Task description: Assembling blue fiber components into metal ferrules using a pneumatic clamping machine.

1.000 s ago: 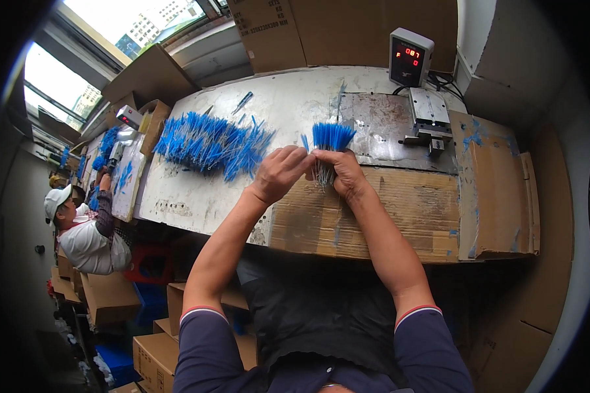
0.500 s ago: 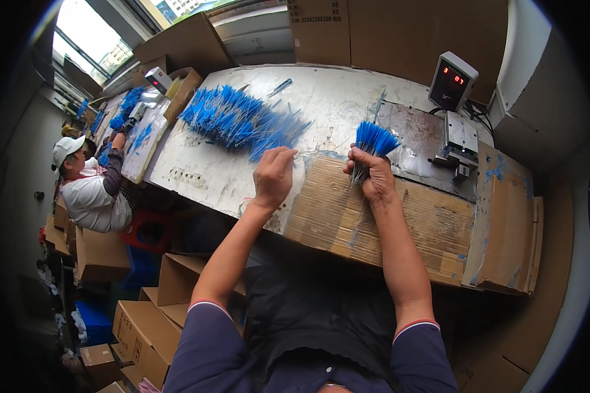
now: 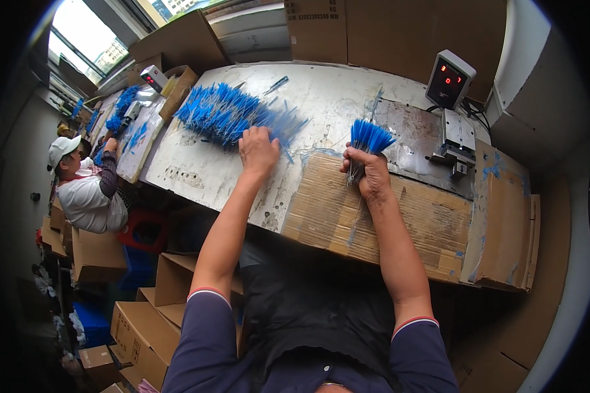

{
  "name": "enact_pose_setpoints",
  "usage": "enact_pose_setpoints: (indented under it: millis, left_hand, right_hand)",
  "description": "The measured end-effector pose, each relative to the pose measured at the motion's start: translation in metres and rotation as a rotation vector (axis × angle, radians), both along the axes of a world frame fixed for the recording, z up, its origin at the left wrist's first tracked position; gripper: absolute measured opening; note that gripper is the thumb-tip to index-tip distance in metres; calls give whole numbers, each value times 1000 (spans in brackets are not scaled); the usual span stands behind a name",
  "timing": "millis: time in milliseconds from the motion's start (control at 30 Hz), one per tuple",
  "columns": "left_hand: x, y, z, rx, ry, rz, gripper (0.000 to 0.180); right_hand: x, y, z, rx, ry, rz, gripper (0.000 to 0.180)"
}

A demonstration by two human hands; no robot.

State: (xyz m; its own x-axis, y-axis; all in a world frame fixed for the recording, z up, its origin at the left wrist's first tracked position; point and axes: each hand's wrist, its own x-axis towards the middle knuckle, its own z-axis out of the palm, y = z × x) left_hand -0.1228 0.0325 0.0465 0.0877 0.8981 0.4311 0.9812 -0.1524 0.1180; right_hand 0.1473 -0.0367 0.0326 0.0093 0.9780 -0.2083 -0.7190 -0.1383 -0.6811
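Blue-tipped bundle [image 3: 372, 137], right of pile [image 3: 219, 114]: right hand [image 3: 373, 175], fingers clamped round it, best held snug; left hand [image 3: 258, 154] at pile, pinch unclear.

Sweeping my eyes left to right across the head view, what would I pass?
White-capped co-worker, pile of blue-tipped strands, held bundle of blue-tipped strands, white display box with red digits, folded cardboard.

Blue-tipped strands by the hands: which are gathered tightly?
The bunch clasped in the right hand; the pile by the left hand lies spread across the table.
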Motion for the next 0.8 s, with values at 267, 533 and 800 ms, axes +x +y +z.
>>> enact_pose_setpoints:
  millis: [267, 533, 800]
  left_hand:
    - [7, 6, 2, -22, 90, -45, 22]
    - [-13, 18, -2, -11, -96, 36, 19]
    - [-35, 21, 16, -75, -473, 60, 22]
  right_hand:
    - [2, 1, -5, -25, -14, -7, 19]
    - [0, 2, -5, -34, 15, -29, 14]
    - [1, 0, -3, -32, 0, -21, 15]
